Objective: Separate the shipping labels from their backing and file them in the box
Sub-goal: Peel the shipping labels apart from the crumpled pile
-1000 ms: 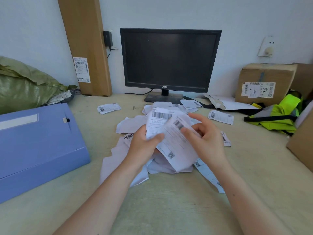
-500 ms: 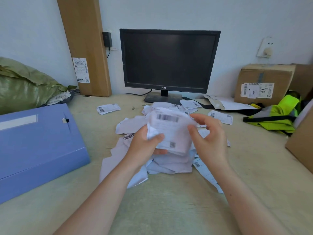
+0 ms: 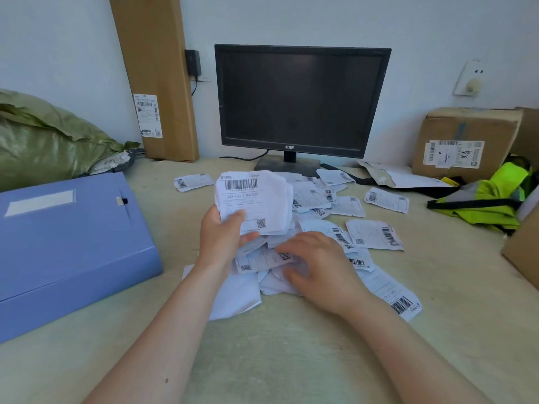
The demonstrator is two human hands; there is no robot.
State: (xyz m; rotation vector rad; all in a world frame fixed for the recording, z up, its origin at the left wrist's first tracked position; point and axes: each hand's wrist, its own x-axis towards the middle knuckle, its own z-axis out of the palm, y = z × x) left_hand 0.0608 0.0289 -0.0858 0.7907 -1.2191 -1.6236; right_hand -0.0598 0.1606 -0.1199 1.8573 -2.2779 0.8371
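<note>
1. Your left hand (image 3: pixel 224 237) grips a small stack of labels (image 3: pixel 253 199) upright, thumb across its lower front.
2. Your right hand (image 3: pixel 318 266) lies palm down, fingers relaxed, on the loose pile (image 3: pixel 373 234) just below that stack.
3. The blue box (image 3: pixel 73 243) sits closed, left of your left hand.
4. The monitor (image 3: pixel 300 100) stands beyond both hands.

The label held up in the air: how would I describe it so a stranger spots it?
Start at the black monitor at the back of the desk; before its stand lies a heap of white labels. Over that heap the left hand grips the held label by its lower left edge. It alone stands upright, barcode on top, while the rest lie flat.
</note>
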